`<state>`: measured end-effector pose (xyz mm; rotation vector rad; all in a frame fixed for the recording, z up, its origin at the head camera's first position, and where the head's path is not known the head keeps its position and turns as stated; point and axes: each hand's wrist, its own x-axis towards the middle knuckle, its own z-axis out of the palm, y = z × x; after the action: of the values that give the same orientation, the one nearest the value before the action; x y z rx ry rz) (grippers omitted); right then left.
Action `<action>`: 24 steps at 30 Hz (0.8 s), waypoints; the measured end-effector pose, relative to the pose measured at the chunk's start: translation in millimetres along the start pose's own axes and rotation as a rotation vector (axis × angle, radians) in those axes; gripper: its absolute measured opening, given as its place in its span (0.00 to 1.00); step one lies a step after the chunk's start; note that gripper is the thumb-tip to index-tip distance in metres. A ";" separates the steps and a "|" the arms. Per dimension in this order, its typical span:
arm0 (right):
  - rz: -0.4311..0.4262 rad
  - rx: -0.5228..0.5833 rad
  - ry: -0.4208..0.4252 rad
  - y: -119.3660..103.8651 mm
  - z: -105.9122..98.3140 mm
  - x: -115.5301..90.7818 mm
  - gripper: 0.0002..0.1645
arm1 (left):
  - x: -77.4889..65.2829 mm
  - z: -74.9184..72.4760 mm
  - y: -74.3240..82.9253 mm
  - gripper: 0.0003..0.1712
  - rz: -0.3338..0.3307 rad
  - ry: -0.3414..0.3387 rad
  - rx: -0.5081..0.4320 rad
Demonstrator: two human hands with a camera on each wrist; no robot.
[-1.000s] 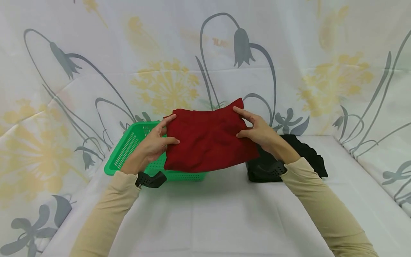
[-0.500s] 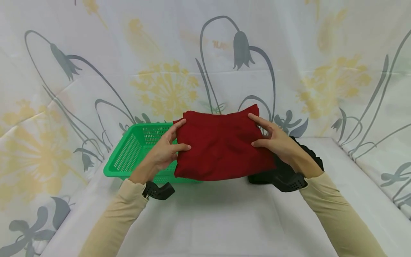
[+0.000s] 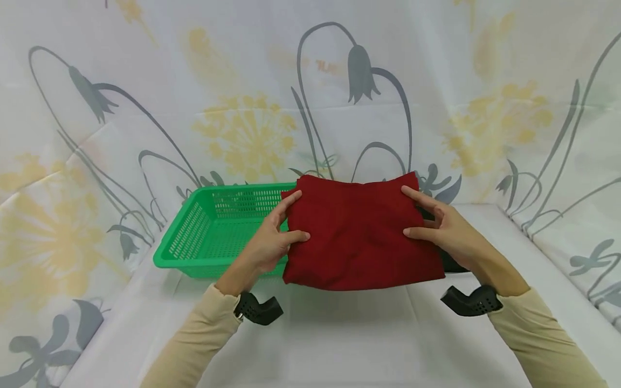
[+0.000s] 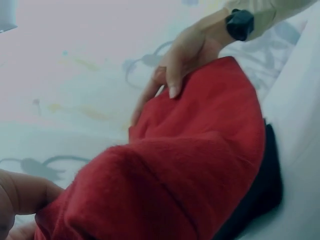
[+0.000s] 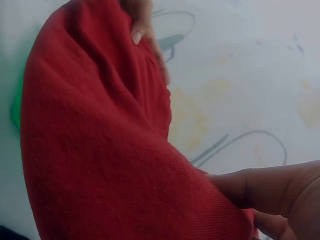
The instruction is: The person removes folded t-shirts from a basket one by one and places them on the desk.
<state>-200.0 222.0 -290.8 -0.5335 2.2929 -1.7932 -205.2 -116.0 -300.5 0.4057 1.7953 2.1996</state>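
A piece of folded red cloth (image 3: 359, 234) hangs stretched between both hands, above the white table. My left hand (image 3: 269, 240) pinches its left side, thumb on the near face and a finger at the upper left corner. On the opposite side, my right hand (image 3: 448, 229) grips it in the same way. The left wrist view shows the red cloth (image 4: 165, 170) sagging in soft folds, with the right hand (image 4: 187, 52) at its far end. In the right wrist view the right thumb (image 5: 240, 187) presses on the cloth's edge.
A green perforated plastic basket (image 3: 194, 265) stands at left, its right part hidden by the red cloth. Behind the right hand lies a black cloth (image 3: 453, 263), mostly covered from view. A floral curtain (image 3: 252, 64) rises at the back of the white table (image 3: 349, 345).
Both hands have carried the red cloth to the right and nearer, keeping their grip. More of the green basket shows now, and less of the black cloth.
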 end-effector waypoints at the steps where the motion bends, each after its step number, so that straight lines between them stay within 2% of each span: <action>1: 0.004 -0.004 0.004 1.0 -2.1 -4.0 0.48 | -0.6 4.0 -2.1 0.46 0.001 -0.003 -0.004; 9: 0.025 -0.050 0.062 14.4 -14.2 -35.9 0.47 | -8.5 34.7 -23.1 0.46 -0.005 0.007 -0.033; 24: 0.020 -0.111 0.088 40.7 -27.6 -75.2 0.46 | -11.3 65.6 -69.9 0.46 -0.089 0.008 -0.162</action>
<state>-147.6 284.4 -328.8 -0.4553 2.4585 -1.7207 -167.3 -47.4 -357.0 0.2765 1.5913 2.2662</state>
